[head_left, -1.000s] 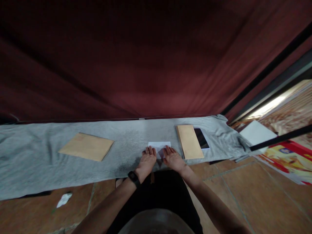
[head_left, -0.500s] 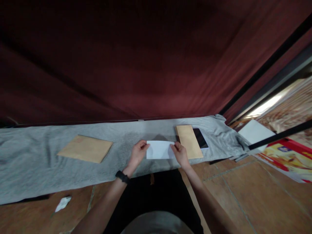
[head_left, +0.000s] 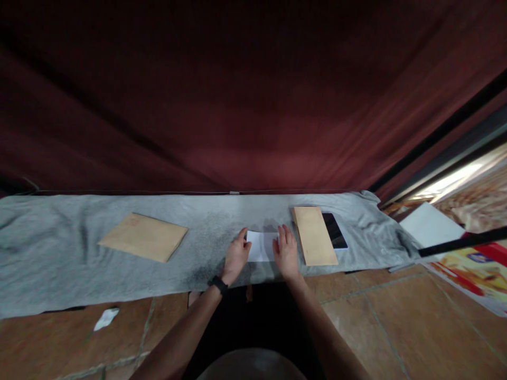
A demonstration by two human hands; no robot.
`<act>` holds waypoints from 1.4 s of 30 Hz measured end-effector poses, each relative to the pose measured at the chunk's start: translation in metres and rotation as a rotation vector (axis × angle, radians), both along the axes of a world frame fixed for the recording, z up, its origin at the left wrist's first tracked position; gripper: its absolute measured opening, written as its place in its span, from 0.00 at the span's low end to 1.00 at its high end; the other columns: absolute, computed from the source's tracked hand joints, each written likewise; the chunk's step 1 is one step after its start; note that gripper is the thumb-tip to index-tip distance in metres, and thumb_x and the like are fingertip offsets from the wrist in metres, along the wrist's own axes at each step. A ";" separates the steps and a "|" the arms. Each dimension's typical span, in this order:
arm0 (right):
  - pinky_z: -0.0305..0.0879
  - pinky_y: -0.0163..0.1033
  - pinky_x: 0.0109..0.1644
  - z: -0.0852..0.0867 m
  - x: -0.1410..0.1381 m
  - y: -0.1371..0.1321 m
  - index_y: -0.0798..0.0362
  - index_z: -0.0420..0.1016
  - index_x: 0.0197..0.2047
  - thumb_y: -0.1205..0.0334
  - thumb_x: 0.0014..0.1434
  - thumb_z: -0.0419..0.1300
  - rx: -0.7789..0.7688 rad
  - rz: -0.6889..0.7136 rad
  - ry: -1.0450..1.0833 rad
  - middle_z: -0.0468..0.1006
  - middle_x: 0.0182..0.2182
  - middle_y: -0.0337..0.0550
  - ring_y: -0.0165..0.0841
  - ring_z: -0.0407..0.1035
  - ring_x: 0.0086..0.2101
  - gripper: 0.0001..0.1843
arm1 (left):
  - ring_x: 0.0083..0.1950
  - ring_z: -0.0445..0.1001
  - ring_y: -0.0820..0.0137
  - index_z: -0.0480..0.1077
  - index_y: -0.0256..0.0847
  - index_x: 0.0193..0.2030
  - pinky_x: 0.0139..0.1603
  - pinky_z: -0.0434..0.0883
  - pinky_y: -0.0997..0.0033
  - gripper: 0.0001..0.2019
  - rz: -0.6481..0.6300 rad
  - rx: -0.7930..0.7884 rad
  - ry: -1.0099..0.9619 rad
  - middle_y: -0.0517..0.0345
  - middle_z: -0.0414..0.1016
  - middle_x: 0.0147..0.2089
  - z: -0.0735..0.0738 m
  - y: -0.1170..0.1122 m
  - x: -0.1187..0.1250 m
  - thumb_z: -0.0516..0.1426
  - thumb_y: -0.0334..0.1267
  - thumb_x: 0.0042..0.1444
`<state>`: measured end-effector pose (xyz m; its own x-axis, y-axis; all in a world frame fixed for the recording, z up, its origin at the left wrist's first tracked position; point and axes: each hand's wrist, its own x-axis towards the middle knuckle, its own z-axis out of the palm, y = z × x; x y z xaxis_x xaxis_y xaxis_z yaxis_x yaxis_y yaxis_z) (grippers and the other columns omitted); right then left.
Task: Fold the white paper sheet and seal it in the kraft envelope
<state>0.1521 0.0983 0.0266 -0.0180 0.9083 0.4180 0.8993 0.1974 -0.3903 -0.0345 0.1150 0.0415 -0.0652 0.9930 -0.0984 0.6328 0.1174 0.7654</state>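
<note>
Two bare hands work at the near middle of a grey-clothed desk (head_left: 214, 211), one at each end of a small sheet of white paper (head_left: 261, 248). The sheet is directly in front of the person, between the hands, and bears a faint upright crease.

Left hand (head_left: 236, 256): thumb at the left edge of the sheet, forefinger by its far left corner. Contact is evident; whether these fingers pinch the paper or merely rest against it cannot be determined. A black wristband (head_left: 218, 285) is worn on this arm.

Right hand (head_left: 285, 253): fingers extended and pointing away from the body, thumb bent inward over the right end of the sheet. Whether they grasp the paper cannot be determined, as the hand conceals that edge.

Right of the right hand, near but apart, lies a long brown packet (head_left: 317, 237). It adjoins a dark-screened device (head_left: 335, 230), whose left side it appears to cover. Well to the left, a brown envelope (head_left: 143, 237) lies flat and askew.

A dark red curtain (head_left: 237, 116) hangs behind the desk. One crumpled white scrap (head_left: 106, 319) lies on the tiled floor (head_left: 380, 316), at lower left.
</note>
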 end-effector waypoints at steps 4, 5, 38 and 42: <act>0.50 0.58 0.69 -0.012 -0.014 -0.015 0.52 0.59 0.70 0.57 0.71 0.50 -0.052 0.176 -0.197 0.58 0.70 0.54 0.46 0.51 0.68 0.27 | 0.39 0.78 0.65 0.62 0.37 0.68 0.43 0.71 0.68 0.26 -0.021 -0.015 0.078 0.50 0.81 0.42 0.006 -0.006 0.002 0.54 0.32 0.62; 0.48 0.58 0.70 -0.015 -0.016 -0.017 0.52 0.58 0.71 0.56 0.71 0.51 -0.077 0.186 -0.217 0.57 0.70 0.54 0.46 0.51 0.69 0.27 | 0.41 0.78 0.65 0.62 0.38 0.67 0.45 0.71 0.68 0.25 -0.028 0.010 0.104 0.50 0.80 0.43 0.007 -0.008 -0.001 0.54 0.33 0.63; 0.53 0.55 0.68 -0.003 -0.023 -0.012 0.54 0.68 0.65 0.64 0.68 0.52 -0.223 0.156 -0.053 0.67 0.64 0.54 0.44 0.59 0.64 0.23 | 0.44 0.79 0.59 0.70 0.35 0.56 0.41 0.72 0.65 0.17 -0.146 0.046 0.720 0.41 0.78 0.43 0.043 -0.039 -0.001 0.49 0.27 0.62; 0.65 0.49 0.61 0.007 -0.036 -0.007 0.52 0.73 0.60 0.66 0.66 0.51 -0.241 0.176 0.157 0.76 0.55 0.52 0.42 0.69 0.55 0.22 | 0.48 0.78 0.57 0.70 0.36 0.57 0.46 0.72 0.62 0.17 -0.150 0.060 0.650 0.40 0.78 0.46 0.035 -0.040 -0.005 0.50 0.38 0.67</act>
